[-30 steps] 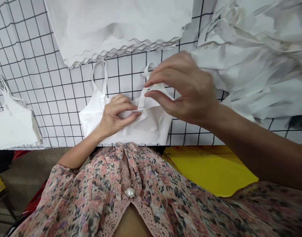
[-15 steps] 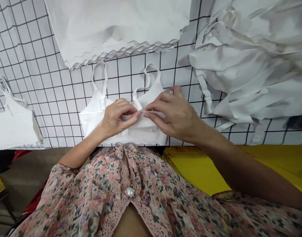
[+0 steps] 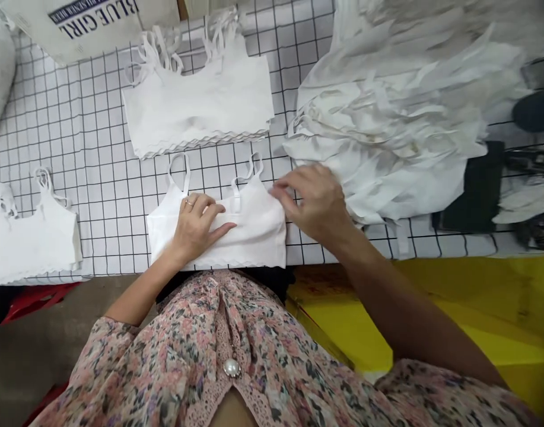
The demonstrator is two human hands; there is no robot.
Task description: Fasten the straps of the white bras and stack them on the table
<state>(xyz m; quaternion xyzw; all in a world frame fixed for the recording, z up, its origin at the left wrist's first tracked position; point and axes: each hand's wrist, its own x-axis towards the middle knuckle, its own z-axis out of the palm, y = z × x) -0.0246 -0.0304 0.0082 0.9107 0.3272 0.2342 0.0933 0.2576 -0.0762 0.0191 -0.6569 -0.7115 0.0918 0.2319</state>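
Observation:
A white camisole bra top (image 3: 258,231) with thin straps lies flat at the table's front edge. My left hand (image 3: 198,228), with a ring on one finger, rests on its left middle part, thumb and fingers apart, near a strap end. Just off the top's right side is my right hand (image 3: 316,204), lifted and slightly smeared by motion. Its fingers are loosely curled, with a gap between thumb and forefinger, and no cloth shows in it.
Behind the top lies a neat stack of white bra tops (image 3: 200,107). Another small stack (image 3: 35,243) is at left. A loose heap of white tops (image 3: 400,136) fills the right. A carton (image 3: 98,29) stands at the back, and a yellow box (image 3: 343,320) sits below the table edge.
Both hands were pinching cloth at the top's middle. They have let go: my left hand now lies on the top, and my right has moved right. The view takes in more of the table.

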